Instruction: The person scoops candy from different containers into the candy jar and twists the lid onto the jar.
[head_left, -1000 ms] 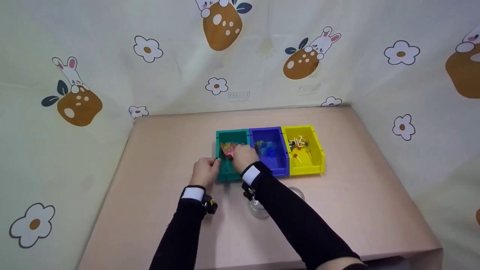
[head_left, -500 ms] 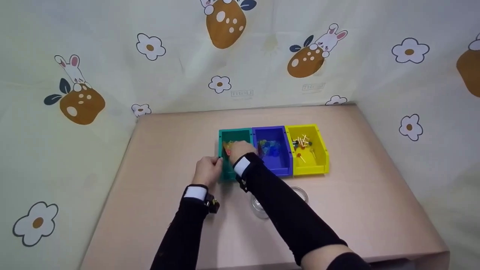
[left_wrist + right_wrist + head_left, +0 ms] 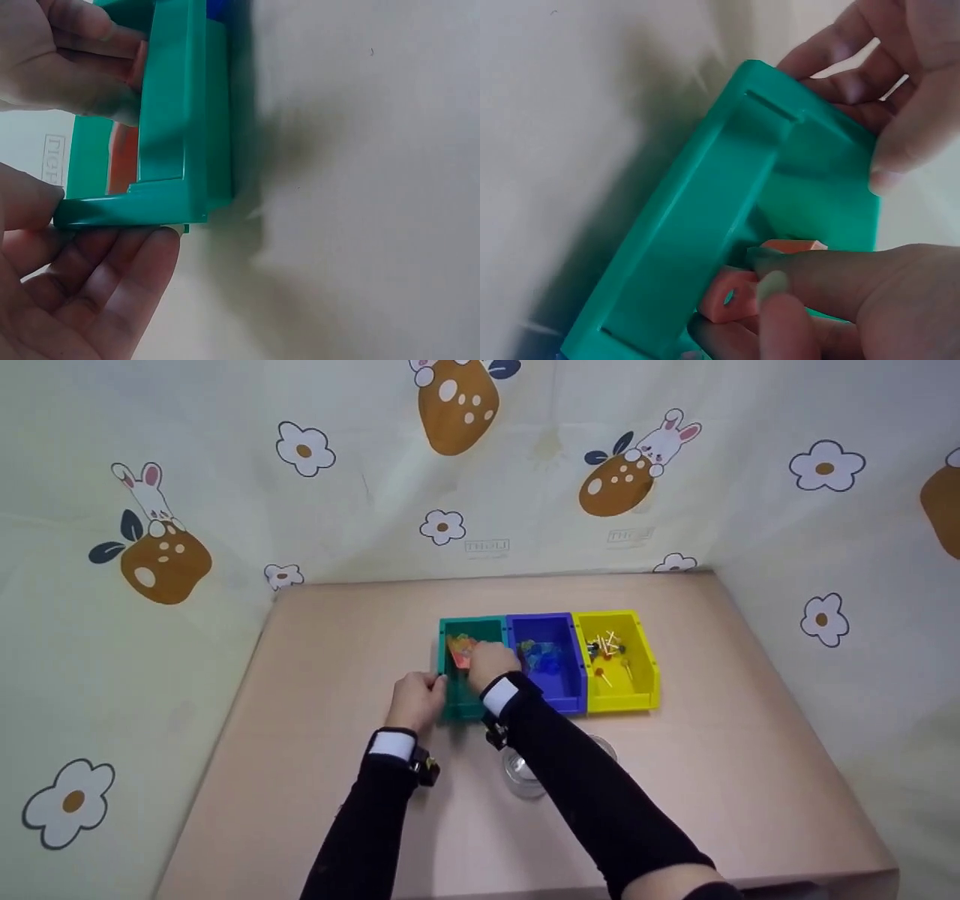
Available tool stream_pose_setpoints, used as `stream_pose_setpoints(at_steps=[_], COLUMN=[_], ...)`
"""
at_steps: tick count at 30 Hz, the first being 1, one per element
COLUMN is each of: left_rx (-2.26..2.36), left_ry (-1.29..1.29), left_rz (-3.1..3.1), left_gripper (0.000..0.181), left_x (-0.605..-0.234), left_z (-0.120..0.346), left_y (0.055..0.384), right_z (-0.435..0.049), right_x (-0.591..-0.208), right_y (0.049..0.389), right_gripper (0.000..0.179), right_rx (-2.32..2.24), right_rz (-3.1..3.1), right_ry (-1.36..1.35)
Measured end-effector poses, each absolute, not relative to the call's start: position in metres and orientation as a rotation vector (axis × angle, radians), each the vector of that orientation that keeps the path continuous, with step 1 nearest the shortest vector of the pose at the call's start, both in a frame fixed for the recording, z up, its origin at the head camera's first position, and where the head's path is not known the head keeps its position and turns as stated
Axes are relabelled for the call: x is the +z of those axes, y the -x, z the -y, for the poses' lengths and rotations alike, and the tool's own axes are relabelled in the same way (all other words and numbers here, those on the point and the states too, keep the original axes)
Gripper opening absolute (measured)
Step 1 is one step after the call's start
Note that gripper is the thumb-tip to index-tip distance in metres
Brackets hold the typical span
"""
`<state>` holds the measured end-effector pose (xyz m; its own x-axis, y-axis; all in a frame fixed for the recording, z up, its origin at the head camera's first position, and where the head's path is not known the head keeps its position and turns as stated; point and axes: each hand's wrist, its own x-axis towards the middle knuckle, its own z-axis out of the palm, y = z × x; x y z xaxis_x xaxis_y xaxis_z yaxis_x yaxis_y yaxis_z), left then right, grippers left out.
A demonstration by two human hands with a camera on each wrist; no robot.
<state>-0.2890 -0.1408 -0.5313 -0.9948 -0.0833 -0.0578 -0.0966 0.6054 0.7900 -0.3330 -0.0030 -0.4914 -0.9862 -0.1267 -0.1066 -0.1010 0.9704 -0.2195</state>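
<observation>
In the head view my right hand (image 3: pixel 493 666) reaches down into the green bin (image 3: pixel 463 709) and grips an orange-pink scoop (image 3: pixel 459 657). Small yellowish bits show at the scoop's far end, too small to make out. The right wrist view shows the scoop's handle (image 3: pixel 718 298), which has a hole in it, pinched by thumb and fingers. My left hand (image 3: pixel 415 701) holds the green bin by its left wall. In the left wrist view the thumb lies on the rim, with the curled fingers (image 3: pixel 142 274) against the outer side.
Joined on the right are a blue bin (image 3: pixel 551 694) with blue and greenish translucent pieces and a yellow bin (image 3: pixel 643 667) with several small sticks with coloured heads. A clear glass jar (image 3: pixel 520 781) stands in front, partly hidden by the right forearm. Patterned cloth (image 3: pixel 375 510) hangs behind the table.
Inside the green bin, the right hand with the scoop shifted slightly left, then back to the right. The left hand keeps its hold on the bin wall. The head view has shifted slightly.
</observation>
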Motion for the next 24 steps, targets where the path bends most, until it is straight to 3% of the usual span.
stream_pose_setpoints(at_steps=[6, 24], left_rx=[1.361, 1.352], left_ry=[0.158, 0.256], left_rz=[-2.807, -2.717], left_gripper=[0.045, 0.043], left_x=[-0.532, -0.527], left_z=[0.14, 0.138], left_y=[0.29, 0.29], right_z=[-0.006, -0.048], right_x=[-0.478, -0.461], right_y=[0.325, 0.283], right_gripper=[0.03, 0.014], right_rx=[-0.35, -0.561], right_rz=[-2.991, -3.134], right_ry=[0.159, 0.181])
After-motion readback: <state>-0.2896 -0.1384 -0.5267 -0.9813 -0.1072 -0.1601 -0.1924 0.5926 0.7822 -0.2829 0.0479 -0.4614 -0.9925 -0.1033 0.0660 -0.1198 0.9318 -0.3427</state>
